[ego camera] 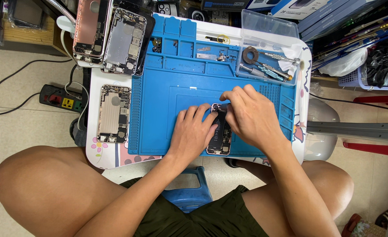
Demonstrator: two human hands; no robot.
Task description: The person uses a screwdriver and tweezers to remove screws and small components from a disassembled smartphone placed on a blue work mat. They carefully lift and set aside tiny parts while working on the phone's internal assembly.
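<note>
A: Start big. What carries it all?

B: Small white surface [93,149] over the person's knees, blue work mat [159,131] covering most of it. Both hands rest on the mat's middle panel.

A: Hands?

B: Left hand [194,134] lies flat, fingers [193,115] spread narrow, their tips pressing the left edge of an opened phone [219,136]. Right hand [251,116] is curled over the phone's top end, fingertips pinched close there; whether they grip a small part, cannot tell.

A: Where is the phone exactly?

B: Flat on the mat, lengthwise, between the two hands, touching both. Its innards face up, dark battery showing below the right fingers.

A: Around it?

B: Left of the left fingers, well apart, a bare phone housing [113,113] on the white surface. Beyond the fingers, two more housings [110,37] stacked at the far left corner. Beyond the right fingers, a clear tray [268,30] holding screwdrivers [266,68] and a tape roll [249,55]. Small metal bits [211,53] sit in the mat's far compartments.
</note>
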